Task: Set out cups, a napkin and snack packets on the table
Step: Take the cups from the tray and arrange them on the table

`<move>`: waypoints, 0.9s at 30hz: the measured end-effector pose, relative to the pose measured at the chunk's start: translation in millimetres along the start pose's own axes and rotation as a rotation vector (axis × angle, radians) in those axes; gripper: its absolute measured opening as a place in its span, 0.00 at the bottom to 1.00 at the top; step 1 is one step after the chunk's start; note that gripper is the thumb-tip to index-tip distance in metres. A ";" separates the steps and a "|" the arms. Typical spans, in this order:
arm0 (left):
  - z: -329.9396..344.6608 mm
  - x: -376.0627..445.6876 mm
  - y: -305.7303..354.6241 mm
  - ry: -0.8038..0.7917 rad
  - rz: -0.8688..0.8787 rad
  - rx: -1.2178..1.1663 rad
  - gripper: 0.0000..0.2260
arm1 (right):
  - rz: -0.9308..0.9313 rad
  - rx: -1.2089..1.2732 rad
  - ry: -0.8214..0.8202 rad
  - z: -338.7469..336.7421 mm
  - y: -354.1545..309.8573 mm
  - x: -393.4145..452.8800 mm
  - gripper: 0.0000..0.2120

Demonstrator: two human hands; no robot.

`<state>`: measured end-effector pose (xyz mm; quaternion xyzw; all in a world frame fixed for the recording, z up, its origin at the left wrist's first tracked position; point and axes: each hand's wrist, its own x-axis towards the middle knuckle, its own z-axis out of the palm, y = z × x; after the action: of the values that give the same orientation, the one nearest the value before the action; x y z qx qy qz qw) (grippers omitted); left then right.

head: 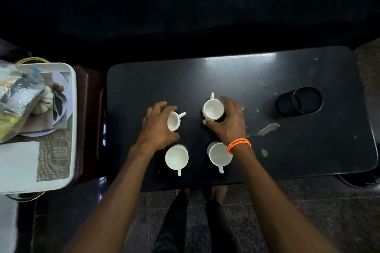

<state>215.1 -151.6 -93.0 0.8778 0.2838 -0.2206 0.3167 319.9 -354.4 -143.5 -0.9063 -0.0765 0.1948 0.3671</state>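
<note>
Several white cups stand in a square on the black table [308, 72]. My left hand [158, 127] grips the far-left cup [174, 121], which is tilted with its handle pointing right. Around the far-right cup [213, 109], upright with its handle pointing away, curls my right hand [228, 123], thumb and fingers against its sides. The near-left cup [176, 157] and near-right cup [218, 154] stand upright, handles toward me. A white napkin [18, 162] and clear snack packets [18, 96] lie in the white tray [73, 109] at the left.
A black round holder [300, 101] stands on the table's right part. The tray rests on a dark stool beside the table and also carries a plate and a woven mat. My legs and feet show below the table's near edge on a tiled floor.
</note>
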 end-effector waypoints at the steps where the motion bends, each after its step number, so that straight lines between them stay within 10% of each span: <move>1: 0.6 -1.2 -5.4 -0.020 0.019 0.016 0.41 | -0.016 -0.012 0.016 2.3 -2.9 -0.8 0.42; 12: 11.2 2.1 5.5 0.288 -0.044 0.031 0.25 | -0.045 -0.067 0.089 10.5 -14.3 -1.5 0.31; 27: 34.6 5.8 13.2 0.407 -0.117 0.039 0.28 | -0.076 -0.072 0.117 16.5 -0.9 -20.0 0.32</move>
<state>220.6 -181.5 -114.9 0.8922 0.3881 -0.0625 0.2224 294.9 -348.8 -147.7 -0.9251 -0.0964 0.1246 0.3455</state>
